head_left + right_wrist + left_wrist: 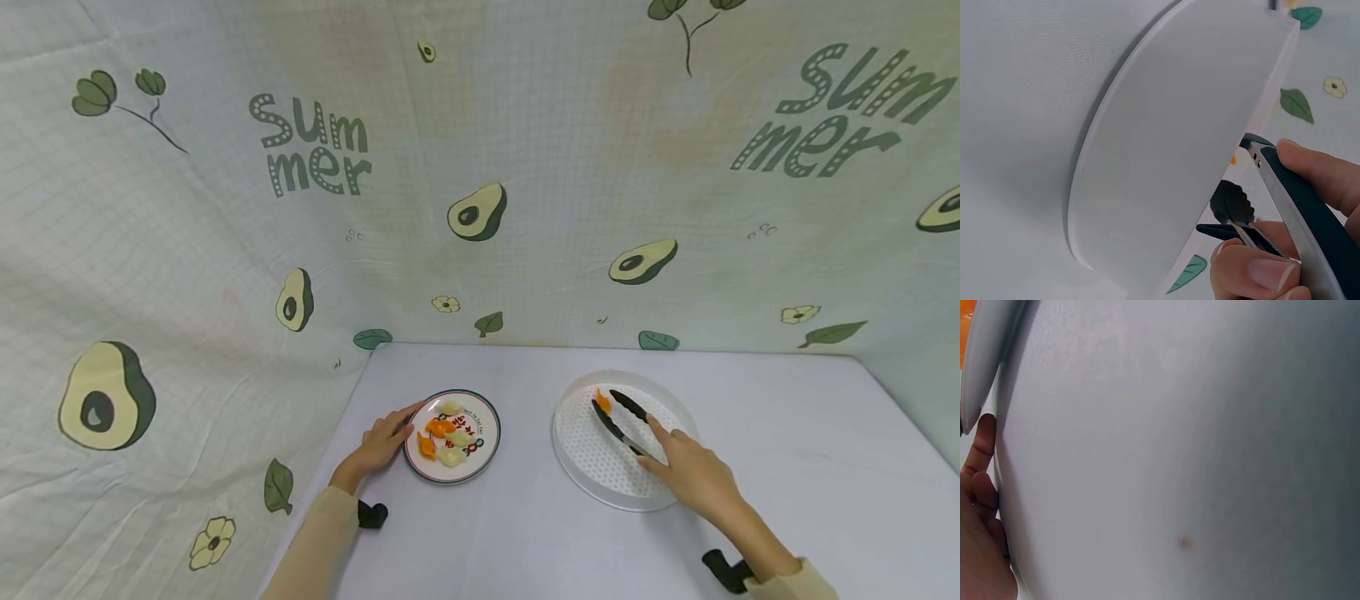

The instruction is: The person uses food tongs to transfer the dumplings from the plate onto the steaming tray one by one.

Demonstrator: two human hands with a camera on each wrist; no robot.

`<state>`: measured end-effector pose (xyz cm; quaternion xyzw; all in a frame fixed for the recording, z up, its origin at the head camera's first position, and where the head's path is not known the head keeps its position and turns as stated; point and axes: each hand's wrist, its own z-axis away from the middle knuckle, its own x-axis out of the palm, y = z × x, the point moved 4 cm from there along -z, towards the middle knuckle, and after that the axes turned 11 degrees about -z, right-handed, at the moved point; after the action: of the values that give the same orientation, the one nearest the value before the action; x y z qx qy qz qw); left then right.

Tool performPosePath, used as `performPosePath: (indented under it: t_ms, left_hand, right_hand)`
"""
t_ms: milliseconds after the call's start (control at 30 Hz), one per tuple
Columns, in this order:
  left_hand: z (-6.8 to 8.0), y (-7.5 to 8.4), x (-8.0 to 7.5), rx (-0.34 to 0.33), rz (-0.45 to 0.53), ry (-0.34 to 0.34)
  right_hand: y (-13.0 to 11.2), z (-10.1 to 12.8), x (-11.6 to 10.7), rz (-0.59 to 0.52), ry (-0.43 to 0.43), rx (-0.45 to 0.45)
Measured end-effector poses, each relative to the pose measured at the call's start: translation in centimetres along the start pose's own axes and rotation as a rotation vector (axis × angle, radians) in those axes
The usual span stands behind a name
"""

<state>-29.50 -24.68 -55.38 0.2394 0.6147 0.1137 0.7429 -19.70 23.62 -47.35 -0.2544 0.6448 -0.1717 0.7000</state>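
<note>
1. The right hand [693,471] reaches out over the near edge of the white tray [581,467]. Its arm comes in from the bottom right corner, and the hand lies low and flat.
2. This hand grips a pair of black tongs [621,417]. The thumb and fingers are curled around the handles, as the right wrist view shows up close [1285,187].
3. The tongs point away from the person, toward the far side of the tray. Their two tips are a little apart.
4. A small orange food piece [602,400] lies in the tray just beside the tong tips. I cannot tell if the tips touch it.
5. The left hand [378,442] rests on the white counter [787,450]. Its fingers are stretched out and touch the left rim of the small plate [487,429]. They are not curled around it.
6. The left arm comes in from the bottom left, in a tan sleeve [307,546].
7. The plate holds orange and pale dumplings [446,435] in a little pile.
8. The plate and the tray sit side by side, apart from each other.
9. A cloth with avocado pictures [480,208] hangs behind the counter.
</note>
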Motion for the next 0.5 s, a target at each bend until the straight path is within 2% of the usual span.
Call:
performPosePath:
  t_ms: [333,500]
  left_hand:
    - [0.1,0.2,-0.1,-0.004,-0.008,0.007]
    - [0.1,0.2,-0.1,0.0,-0.009,0.011]
  right_hand:
    - [-0.3,0.8,0.1,-0.03,0.026,-0.016]
    - [-1.0,1.3,0.1,-0.037,0.071,-0.05]
